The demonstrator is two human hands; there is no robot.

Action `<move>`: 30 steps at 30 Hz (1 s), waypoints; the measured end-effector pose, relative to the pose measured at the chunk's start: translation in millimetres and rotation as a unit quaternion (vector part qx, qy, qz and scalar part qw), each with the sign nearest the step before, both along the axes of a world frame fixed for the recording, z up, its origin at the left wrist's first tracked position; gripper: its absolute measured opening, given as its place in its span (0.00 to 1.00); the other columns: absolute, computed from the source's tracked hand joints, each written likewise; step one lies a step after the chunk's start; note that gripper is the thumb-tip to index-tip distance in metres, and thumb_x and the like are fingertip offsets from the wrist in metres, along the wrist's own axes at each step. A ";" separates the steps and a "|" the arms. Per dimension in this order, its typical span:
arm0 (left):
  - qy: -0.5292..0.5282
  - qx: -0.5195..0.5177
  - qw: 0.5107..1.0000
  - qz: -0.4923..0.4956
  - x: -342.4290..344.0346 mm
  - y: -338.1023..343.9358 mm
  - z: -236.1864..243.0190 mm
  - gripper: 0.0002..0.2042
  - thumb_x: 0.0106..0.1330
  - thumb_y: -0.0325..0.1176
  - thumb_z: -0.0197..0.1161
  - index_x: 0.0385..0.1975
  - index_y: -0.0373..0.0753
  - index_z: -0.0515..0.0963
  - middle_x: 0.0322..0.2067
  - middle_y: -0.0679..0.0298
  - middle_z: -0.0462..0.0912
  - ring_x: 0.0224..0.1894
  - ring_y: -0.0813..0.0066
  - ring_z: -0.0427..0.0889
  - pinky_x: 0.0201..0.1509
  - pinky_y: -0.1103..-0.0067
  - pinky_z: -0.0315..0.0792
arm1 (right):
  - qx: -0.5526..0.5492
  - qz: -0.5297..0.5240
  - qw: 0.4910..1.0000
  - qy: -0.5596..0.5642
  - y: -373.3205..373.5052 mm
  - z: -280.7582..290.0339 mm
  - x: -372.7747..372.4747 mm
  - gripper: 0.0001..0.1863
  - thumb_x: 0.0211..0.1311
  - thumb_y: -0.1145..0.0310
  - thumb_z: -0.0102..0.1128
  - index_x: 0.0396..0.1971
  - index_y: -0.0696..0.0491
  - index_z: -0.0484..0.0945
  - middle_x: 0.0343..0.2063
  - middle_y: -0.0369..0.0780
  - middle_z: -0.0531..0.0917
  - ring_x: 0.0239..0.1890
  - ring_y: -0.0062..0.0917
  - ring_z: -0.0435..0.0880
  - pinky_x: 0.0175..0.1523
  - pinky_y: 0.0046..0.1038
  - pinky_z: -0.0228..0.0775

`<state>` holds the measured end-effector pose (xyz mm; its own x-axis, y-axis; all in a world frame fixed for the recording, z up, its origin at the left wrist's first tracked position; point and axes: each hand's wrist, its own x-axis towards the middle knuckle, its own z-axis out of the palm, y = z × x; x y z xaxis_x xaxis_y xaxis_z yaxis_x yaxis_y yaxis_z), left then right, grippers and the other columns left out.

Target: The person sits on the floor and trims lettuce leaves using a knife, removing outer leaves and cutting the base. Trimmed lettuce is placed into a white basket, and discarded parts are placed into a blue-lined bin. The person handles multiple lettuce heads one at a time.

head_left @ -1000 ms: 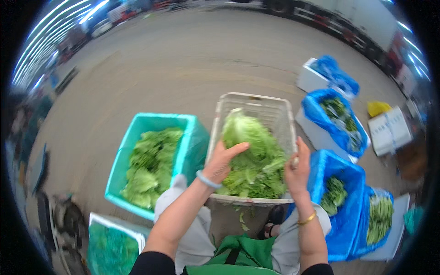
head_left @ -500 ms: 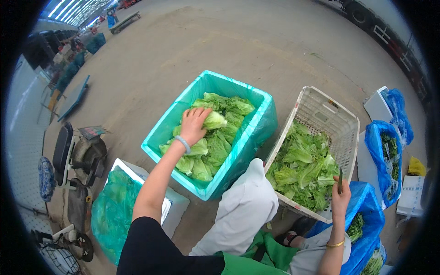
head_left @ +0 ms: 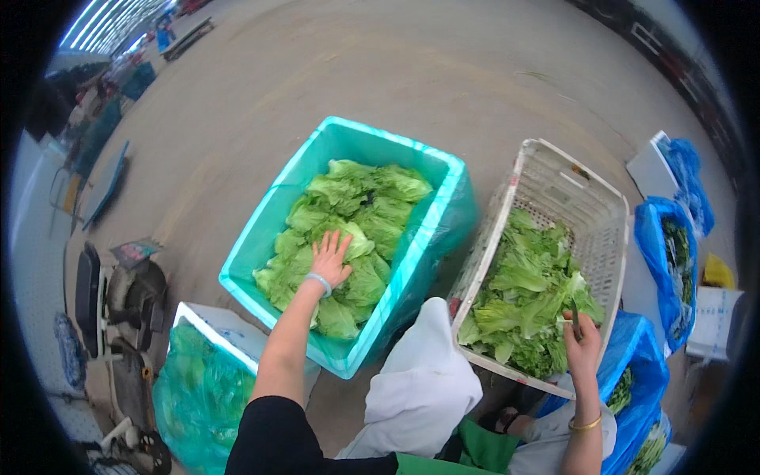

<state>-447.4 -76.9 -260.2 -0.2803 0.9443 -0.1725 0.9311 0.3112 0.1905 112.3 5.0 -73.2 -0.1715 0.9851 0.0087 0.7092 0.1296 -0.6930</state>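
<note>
My left hand [head_left: 331, 261] rests with fingers spread on heads of green lettuce [head_left: 317, 214], which lie inside a tall box lined with teal plastic film [head_left: 265, 229]. Nothing is gripped in it. At the right, my right hand [head_left: 583, 342] is closed round a small knife [head_left: 575, 312], its dark blade pointing up and away from me. That hand is over the near right corner of a white plastic crate [head_left: 595, 207]. Loose lettuce leaves [head_left: 522, 285] fill the near part of this crate, close to the blade.
At the lower left stands a white foam box [head_left: 237, 336] with teal-wrapped produce [head_left: 202, 396]. A scooter [head_left: 134, 293] is beyond it. Blue-lined boxes of greens [head_left: 665, 261] line the right side. My knee [head_left: 427, 372] is between lettuce box and crate.
My left hand has let go of a lettuce head, which now lies among the others, and its fingers have spread. My right hand with the knife has moved slightly left, over the crate's leaves.
</note>
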 end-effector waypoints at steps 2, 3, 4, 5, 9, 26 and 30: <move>0.024 -0.015 1.000 -0.007 0.2 7.9 -2.8 0.43 0.57 0.44 0.64 0.74 0.55 0.52 0.74 0.50 0.48 0.76 0.44 0.44 0.74 0.43 0.43 | -0.051 -0.051 0.996 0.049 4.7 -1.4 11.1 0.11 0.63 0.72 0.62 0.45 0.55 0.82 0.33 0.35 0.81 0.27 0.15 0.74 0.30 0.20 0.65; 0.030 -0.007 0.999 -0.015 -2.4 8.3 -2.9 0.43 0.56 0.45 0.65 0.74 0.55 0.53 0.74 0.49 0.50 0.76 0.44 0.46 0.74 0.44 0.44 | -0.122 -0.086 0.978 0.142 4.1 20.5 7.3 0.13 0.63 0.70 0.63 0.47 0.55 0.81 0.33 0.35 0.81 0.26 0.13 0.73 0.26 0.18 0.62; 0.037 0.002 0.999 -0.033 -7.8 11.5 -0.6 0.44 0.55 0.46 0.67 0.74 0.55 0.53 0.73 0.48 0.52 0.75 0.43 0.48 0.74 0.45 0.44 | -0.183 -0.128 0.945 0.241 2.4 45.1 -1.2 0.16 0.63 0.69 0.64 0.50 0.55 0.80 0.33 0.34 0.82 0.24 0.11 0.72 0.22 0.17 0.60; 0.028 0.019 0.996 -0.083 -23.1 16.6 1.7 0.44 0.53 0.47 0.69 0.73 0.54 0.57 0.72 0.47 0.56 0.74 0.43 0.51 0.75 0.49 0.46 | -0.211 -0.148 0.912 0.319 2.7 59.5 5.3 0.21 0.63 0.67 0.64 0.54 0.57 0.77 0.36 0.37 0.83 0.25 0.10 0.72 0.19 0.16 0.57; 0.015 0.110 0.981 -0.157 -31.1 18.4 28.7 0.42 0.53 0.36 0.71 0.71 0.39 0.61 0.71 0.46 0.57 0.74 0.45 0.52 0.77 0.55 0.44 | -0.296 -0.164 0.743 0.577 5.4 85.3 112.6 0.21 0.66 0.67 0.64 0.55 0.61 0.77 0.46 0.45 0.83 0.34 0.17 0.79 0.32 0.18 0.70; 0.012 0.207 0.844 -0.495 436.3 82.2 293.5 0.27 0.55 0.23 0.65 0.59 0.37 0.73 0.71 0.47 0.57 0.73 0.44 0.54 0.75 0.58 0.50 | -0.063 -0.562 0.495 0.660 -249.9 -151.7 454.6 0.11 0.63 0.74 0.59 0.45 0.61 0.77 0.27 0.41 0.80 0.19 0.19 0.72 0.21 0.19 0.64; 0.033 0.119 0.824 -0.553 493.3 67.0 288.6 0.26 0.53 0.25 0.66 0.56 0.37 0.75 0.70 0.46 0.58 0.73 0.41 0.54 0.75 0.53 0.49 | -0.039 -0.647 0.423 0.633 -195.9 -230.7 449.5 0.10 0.60 0.74 0.62 0.39 0.62 0.74 0.26 0.46 0.80 0.17 0.25 0.72 0.20 0.27 0.64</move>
<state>45.9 -9.9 28.4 0.7731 0.6333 0.0362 0.6307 -0.7735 0.0619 561.8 -190.9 -303.9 0.6052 0.2540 -0.7545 -0.7949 0.1420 -0.5898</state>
